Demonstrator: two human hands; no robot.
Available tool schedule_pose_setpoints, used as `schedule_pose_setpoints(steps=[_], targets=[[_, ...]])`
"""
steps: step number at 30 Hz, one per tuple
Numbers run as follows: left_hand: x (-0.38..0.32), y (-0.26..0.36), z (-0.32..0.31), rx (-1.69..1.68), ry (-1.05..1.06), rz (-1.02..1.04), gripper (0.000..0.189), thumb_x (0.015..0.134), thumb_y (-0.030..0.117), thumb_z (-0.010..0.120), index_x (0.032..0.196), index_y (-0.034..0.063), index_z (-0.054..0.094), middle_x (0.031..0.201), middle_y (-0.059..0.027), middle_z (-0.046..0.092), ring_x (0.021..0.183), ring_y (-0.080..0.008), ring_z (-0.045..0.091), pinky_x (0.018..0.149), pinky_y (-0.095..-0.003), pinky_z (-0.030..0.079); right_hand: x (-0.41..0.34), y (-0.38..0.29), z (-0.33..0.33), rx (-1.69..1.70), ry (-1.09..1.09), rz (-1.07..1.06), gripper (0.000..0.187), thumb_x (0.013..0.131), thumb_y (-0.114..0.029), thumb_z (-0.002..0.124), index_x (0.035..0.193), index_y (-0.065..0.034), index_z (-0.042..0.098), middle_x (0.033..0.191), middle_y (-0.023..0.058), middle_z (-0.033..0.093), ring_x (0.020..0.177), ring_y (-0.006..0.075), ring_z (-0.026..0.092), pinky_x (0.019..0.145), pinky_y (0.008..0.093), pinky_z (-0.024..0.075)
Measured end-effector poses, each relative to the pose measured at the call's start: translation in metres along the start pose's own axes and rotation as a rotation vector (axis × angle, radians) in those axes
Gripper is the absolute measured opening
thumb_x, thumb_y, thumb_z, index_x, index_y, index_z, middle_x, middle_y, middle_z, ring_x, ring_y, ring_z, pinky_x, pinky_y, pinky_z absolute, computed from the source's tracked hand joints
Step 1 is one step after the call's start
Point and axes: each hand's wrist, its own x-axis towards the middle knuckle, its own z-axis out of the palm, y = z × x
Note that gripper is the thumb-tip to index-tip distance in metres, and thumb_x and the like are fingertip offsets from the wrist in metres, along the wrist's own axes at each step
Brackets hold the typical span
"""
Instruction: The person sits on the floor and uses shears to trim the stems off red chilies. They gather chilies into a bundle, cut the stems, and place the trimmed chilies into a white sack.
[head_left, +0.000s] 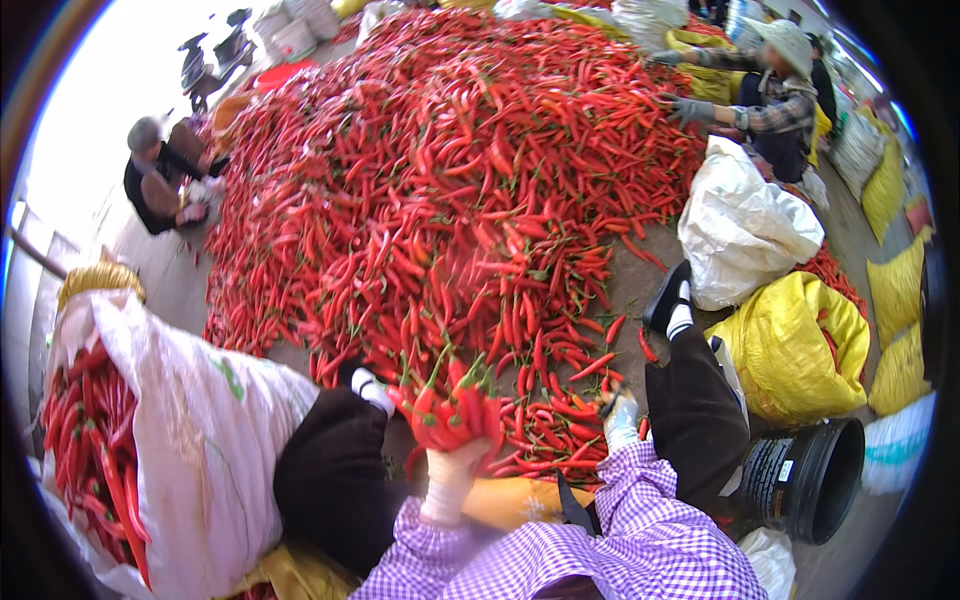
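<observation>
My left hand (456, 463), in a pale glove, is closed around a bunch of red chili peppers (442, 416) with green stems pointing up and away from me. To the right, my right hand (621, 420), also gloved, reaches down at the edge of a small heap of red chilies (555, 435) between my legs. Something small and dark shows at its fingertips; whether it grips a pepper is not clear. Beyond my feet rises a very large pile of red chilies (465, 187). An orange-yellow surface (517, 501) lies between my forearms.
A white woven sack (202, 420) of chilies stands at my left. On my right are a white sack (742, 225), a yellow sack (795, 345) and a black bucket (806, 480) on its side. One person (161, 176) sits far left; another (780, 105) reaches into the pile far right.
</observation>
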Motion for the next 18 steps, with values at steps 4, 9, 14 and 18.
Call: schedule_pose_setpoints(steps=[4,9,14,18], targets=[[-0.006,0.006,0.009,-0.038,-0.01,-0.003,0.097,0.064,-0.026,0.059,0.146,0.018,0.031,0.136,-0.008,0.048,0.129,-0.0276,0.048,0.103,-0.0429,0.047,-0.161,-0.082,0.122,0.082,-0.638,0.156,0.047,0.085,-0.006,0.064,0.129,-0.0022,0.05,0.078,0.0009,0.056,0.058,0.0114,0.057,0.051,0.0257,0.0476],[-0.03,0.017,0.012,-0.047,-0.151,0.008,0.064,0.069,-0.014,0.063,0.129,0.0028,0.052,0.113,-0.0091,0.063,0.099,-0.0228,0.064,0.085,-0.0343,0.055,-0.255,-0.104,0.188,-0.188,-0.765,0.091,0.057,0.082,-0.003,0.072,0.133,-0.004,0.049,0.08,-0.0028,0.05,0.062,0.0063,0.051,0.053,0.0207,0.0435],[-0.046,0.025,0.002,0.122,-0.212,0.051,0.055,0.075,-0.007,0.064,0.129,-0.0013,0.051,0.115,-0.012,0.063,0.101,-0.0244,0.065,0.084,-0.0347,0.056,-0.266,-0.089,0.184,-0.226,-0.849,0.006,0.055,0.084,-0.006,0.073,0.133,-0.0034,0.049,0.089,-0.003,0.053,0.072,0.0049,0.049,0.064,0.0207,0.0433],[-0.051,0.03,0.008,0.047,-0.23,-0.016,0.066,0.069,-0.006,0.063,0.133,0.0002,0.048,0.12,-0.0111,0.061,0.107,-0.0249,0.062,0.092,-0.0361,0.052,-0.269,-0.107,0.174,-0.224,-0.908,0.153,0.062,0.083,-0.005,0.074,0.137,-0.0033,0.045,0.093,-0.0013,0.054,0.078,0.0057,0.051,0.071,0.0215,0.0444]])
